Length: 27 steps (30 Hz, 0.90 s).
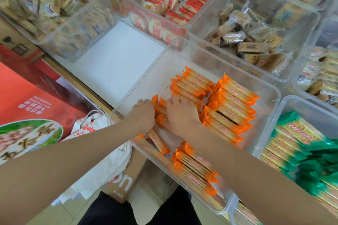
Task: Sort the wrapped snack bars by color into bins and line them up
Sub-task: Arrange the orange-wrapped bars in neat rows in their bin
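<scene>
Both hands in the clear bin (pixel 270 97). My left hand (pixel 143 115) and right hand (pixel 180 115) are curled round a small bunch of orange bars (pixel 159 113) at the bin's near-left side. Other orange bars (pixel 232 104) lie stacked in rows beside them. Green bars (pixel 296 133) fill the next bin right.
</scene>
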Motion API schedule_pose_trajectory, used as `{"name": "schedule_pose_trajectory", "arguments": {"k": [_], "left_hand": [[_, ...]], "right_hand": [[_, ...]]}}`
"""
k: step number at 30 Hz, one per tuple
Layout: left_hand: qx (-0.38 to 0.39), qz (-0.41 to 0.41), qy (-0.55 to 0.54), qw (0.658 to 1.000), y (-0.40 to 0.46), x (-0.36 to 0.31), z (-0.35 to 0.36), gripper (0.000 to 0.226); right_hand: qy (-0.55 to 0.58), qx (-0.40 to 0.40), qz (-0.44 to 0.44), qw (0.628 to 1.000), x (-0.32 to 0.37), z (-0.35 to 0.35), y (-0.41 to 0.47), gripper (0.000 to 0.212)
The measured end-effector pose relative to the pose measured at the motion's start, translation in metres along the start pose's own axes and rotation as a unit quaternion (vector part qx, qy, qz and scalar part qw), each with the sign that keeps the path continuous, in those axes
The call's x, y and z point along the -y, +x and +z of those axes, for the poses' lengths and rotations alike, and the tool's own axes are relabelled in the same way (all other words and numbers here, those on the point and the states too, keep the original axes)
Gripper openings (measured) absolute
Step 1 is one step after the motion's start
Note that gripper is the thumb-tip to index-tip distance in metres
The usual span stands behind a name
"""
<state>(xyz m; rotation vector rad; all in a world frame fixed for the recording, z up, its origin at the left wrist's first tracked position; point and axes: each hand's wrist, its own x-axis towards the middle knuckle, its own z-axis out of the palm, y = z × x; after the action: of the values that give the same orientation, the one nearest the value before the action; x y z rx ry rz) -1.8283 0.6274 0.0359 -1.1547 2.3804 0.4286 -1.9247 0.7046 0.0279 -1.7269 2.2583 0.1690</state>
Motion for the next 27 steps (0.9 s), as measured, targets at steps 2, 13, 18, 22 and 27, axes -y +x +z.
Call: {"name": "schedule_pose_trajectory", "arguments": {"k": [2, 13, 18, 22, 27], "left_hand": [[-0.006, -0.004, 0.051, 0.999, 0.006, 0.000, 0.004, 0.036], [-0.101, 0.021, 0.061, 0.993, -0.012, -0.005, -0.024, 0.023], [-0.182, 0.124, -0.011, 0.975, -0.043, 0.014, -0.053, 0.030], [-0.214, 0.132, -0.042, 0.967, -0.047, 0.028, -0.053, 0.034], [-0.260, 0.187, -0.091, 0.943, -0.046, 0.047, -0.052, 0.034]], "right_hand": [[-0.007, 0.000, 0.009, 1.000, 0.002, 0.002, -0.003, 0.049], [-0.022, 0.054, 0.061, 0.996, 0.002, 0.001, -0.017, 0.059], [-0.032, 0.014, 0.088, 0.996, 0.014, 0.004, -0.004, 0.061], [0.027, 0.035, 0.098, 0.994, 0.019, -0.002, 0.005, 0.079], [0.354, -0.010, 0.285, 0.891, 0.010, -0.013, 0.002, 0.073]]}}
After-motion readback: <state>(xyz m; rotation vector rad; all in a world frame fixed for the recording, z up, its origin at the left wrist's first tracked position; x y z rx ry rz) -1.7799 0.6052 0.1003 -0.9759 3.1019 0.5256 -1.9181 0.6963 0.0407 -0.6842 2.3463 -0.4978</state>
